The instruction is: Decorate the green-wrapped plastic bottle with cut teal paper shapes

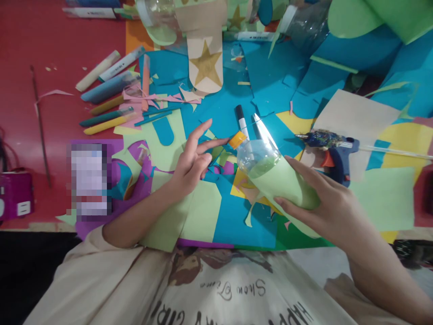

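My right hand is wrapped round a clear plastic bottle, which tilts with its orange cap up and to the left. Light green paper covers the bottle's body. My left hand has its fingers apart, and one fingertip reaches the side of the cap; whether it touches cannot be made out. Just behind the bottle lie a black-capped marker and a pair of scissors, partly hidden by it.
A blue glue gun lies at right on paper sheets. Several markers are grouped at upper left, near a phone. Paper scraps cover the middle. A beige paper piece with a gold star and another clear bottle are at the back.
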Demonstrator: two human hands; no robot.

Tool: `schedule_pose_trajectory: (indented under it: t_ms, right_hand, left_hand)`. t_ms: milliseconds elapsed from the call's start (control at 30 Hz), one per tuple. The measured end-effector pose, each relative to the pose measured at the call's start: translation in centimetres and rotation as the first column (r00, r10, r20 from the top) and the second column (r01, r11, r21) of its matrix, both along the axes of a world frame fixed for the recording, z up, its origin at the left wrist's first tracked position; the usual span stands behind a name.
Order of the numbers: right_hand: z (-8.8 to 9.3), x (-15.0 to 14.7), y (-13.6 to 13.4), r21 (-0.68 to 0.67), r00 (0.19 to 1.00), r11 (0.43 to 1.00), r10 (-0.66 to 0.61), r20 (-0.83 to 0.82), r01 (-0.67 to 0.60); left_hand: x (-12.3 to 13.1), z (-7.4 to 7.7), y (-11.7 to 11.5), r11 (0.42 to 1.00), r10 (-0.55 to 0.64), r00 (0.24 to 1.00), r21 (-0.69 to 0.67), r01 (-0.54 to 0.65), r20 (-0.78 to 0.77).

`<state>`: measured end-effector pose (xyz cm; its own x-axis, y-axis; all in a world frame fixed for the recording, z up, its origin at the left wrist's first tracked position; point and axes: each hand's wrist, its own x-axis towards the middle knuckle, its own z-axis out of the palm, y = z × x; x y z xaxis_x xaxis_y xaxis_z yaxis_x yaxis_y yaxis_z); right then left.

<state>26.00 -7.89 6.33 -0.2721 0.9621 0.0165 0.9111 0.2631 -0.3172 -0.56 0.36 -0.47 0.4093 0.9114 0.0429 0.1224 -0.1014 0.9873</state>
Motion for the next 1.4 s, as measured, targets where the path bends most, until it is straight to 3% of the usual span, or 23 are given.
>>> schedule_pose_trajectory:
  t_ms: [233,533,933,1033,1167,1267,1400]
  right_hand:
    - [0.2,-0.2,0.1,0.001,1.000,1.000,0.010,-0.002,-0.010]
    - [0.3,-0.2,0.2,0.050,0.988,0.986,0.157,-0.003,-0.156]
    - [-0.1,-0.5,0.1,0.062,0.986,0.984,0.165,0.004,-0.165]
    - [-0.1,-0.7,0.1,0.069,0.987,0.984,0.162,0.005,-0.162]
    - [0.3,-1.0,0.4,0.073,0.968,0.965,0.251,0.006,-0.251]
    - [0.6,-1.0,0.8,0.087,0.956,0.952,0.291,0.024,-0.292]
    - [0.9,-0.5,1.6,0.088,0.932,0.928,0.359,0.055,-0.363]
  left_hand:
    - [-0.1,0.6,0.1,0.999,-0.030,1.000,-0.014,0.030,0.005]
    - [0.6,0.4,0.2,0.970,0.111,0.981,0.233,-0.072,-0.156]
    - [0.3,0.6,-0.1,0.937,0.053,0.967,0.347,0.038,-0.249]
    - [0.3,0.7,0.1,0.962,0.036,0.969,0.271,0.032,-0.245]
    - [0.1,1.3,0.7,0.998,-0.066,0.983,0.007,0.068,-0.173]
    - [-0.3,1.9,1.6,0.961,-0.195,0.974,-0.221,0.166,-0.116]
    - [-1.0,2.7,2.3,0.899,-0.329,0.942,-0.330,0.288,-0.073]
